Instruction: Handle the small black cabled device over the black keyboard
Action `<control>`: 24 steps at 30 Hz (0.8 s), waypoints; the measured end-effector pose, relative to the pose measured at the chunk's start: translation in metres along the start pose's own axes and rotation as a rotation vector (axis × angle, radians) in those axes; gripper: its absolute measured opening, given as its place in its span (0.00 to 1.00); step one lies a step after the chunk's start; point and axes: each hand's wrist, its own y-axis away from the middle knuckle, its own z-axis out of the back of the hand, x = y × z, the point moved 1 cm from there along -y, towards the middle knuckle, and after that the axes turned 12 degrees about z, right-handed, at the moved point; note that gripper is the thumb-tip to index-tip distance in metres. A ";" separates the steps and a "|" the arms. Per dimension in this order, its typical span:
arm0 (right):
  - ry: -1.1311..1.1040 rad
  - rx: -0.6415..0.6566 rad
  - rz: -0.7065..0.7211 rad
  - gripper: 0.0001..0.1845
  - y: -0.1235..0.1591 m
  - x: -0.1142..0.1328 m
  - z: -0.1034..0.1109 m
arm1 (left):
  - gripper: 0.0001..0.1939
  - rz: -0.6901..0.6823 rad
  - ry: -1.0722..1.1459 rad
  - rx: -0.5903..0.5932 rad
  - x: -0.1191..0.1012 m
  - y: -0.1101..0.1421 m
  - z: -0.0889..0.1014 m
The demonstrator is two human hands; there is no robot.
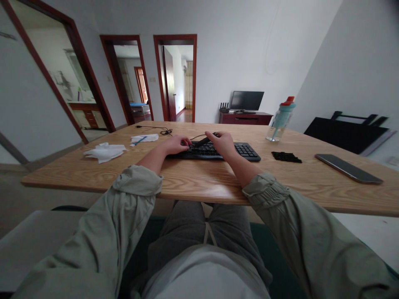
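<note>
A black keyboard (246, 150) lies on the wooden table (193, 178), a little past the middle. My left hand (175, 144) rests on its left end with the fingers curled against the keys. My right hand (222, 143) is over the middle of the keyboard, closed round a slim black tool (204, 141) that slants down to the left onto the keys. What the tool is I cannot make out.
Crumpled white tissue (105, 151) and a folded paper with a blue pen (144, 139) lie at the left. A black cable (162, 131) runs behind the keyboard. A teal water bottle (280, 120), a small black pile (286, 157) and a phone (347, 167) are on the right.
</note>
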 end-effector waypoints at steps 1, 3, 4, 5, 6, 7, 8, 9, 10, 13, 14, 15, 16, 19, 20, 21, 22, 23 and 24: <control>0.010 -0.002 0.005 0.30 0.000 0.001 0.000 | 0.16 0.001 0.001 0.000 0.000 0.000 0.000; 0.035 -0.007 0.023 0.30 -0.001 0.002 0.001 | 0.16 0.008 -0.003 0.005 -0.001 0.001 0.001; 0.047 -0.007 0.033 0.29 -0.001 0.003 0.002 | 0.16 0.014 -0.006 0.009 -0.001 0.001 0.002; 0.059 -0.006 0.042 0.29 -0.001 0.004 0.002 | 0.17 0.020 -0.008 0.012 -0.002 0.002 0.002; 0.070 -0.004 0.048 0.29 -0.001 0.004 0.002 | 0.17 0.025 -0.011 0.014 -0.002 0.002 0.003; 0.082 -0.002 0.050 0.29 -0.001 0.004 0.003 | 0.18 0.029 -0.013 0.017 -0.002 0.002 0.004; 0.096 0.000 0.049 0.30 -0.001 0.005 0.003 | 0.18 0.031 -0.013 0.020 -0.002 0.002 0.004; 0.113 -0.001 0.044 0.30 -0.001 0.005 0.004 | 0.19 0.033 -0.010 0.023 -0.002 0.002 0.004; 0.135 -0.003 0.036 0.30 -0.001 0.006 0.004 | 0.19 0.034 -0.007 0.027 -0.002 0.002 0.004; 0.219 -0.013 0.019 0.31 0.000 0.009 0.005 | 0.19 0.036 -0.001 0.039 -0.002 0.002 0.004; 0.246 -0.015 0.020 0.32 0.000 0.010 0.005 | 0.19 0.035 -0.002 0.040 -0.002 0.002 0.004; 0.268 -0.017 0.027 0.32 0.000 0.012 0.005 | 0.19 0.033 -0.004 0.038 -0.002 0.003 0.005; 0.286 -0.018 0.037 0.32 0.001 0.014 0.004 | 0.19 0.029 -0.005 0.034 -0.003 0.003 0.005; 0.333 -0.023 0.065 0.32 0.002 0.020 0.003 | 0.20 0.022 0.000 0.036 -0.005 0.005 0.007; 0.349 -0.025 0.072 0.32 0.003 0.023 0.003 | 0.20 0.025 0.000 0.042 -0.005 0.005 0.007; 0.364 -0.026 0.078 0.31 0.003 0.025 0.003 | 0.21 0.029 -0.002 0.050 -0.006 0.006 0.007; 0.375 -0.024 0.087 0.31 0.004 0.027 0.002 | 0.21 0.032 -0.006 0.055 -0.007 0.007 0.008; 0.381 -0.021 0.099 0.31 0.005 0.029 0.002 | 0.21 0.032 -0.010 0.059 -0.007 0.007 0.007; 0.383 -0.017 0.114 0.31 0.006 0.031 0.001 | 0.21 0.028 -0.015 0.060 -0.007 0.007 0.007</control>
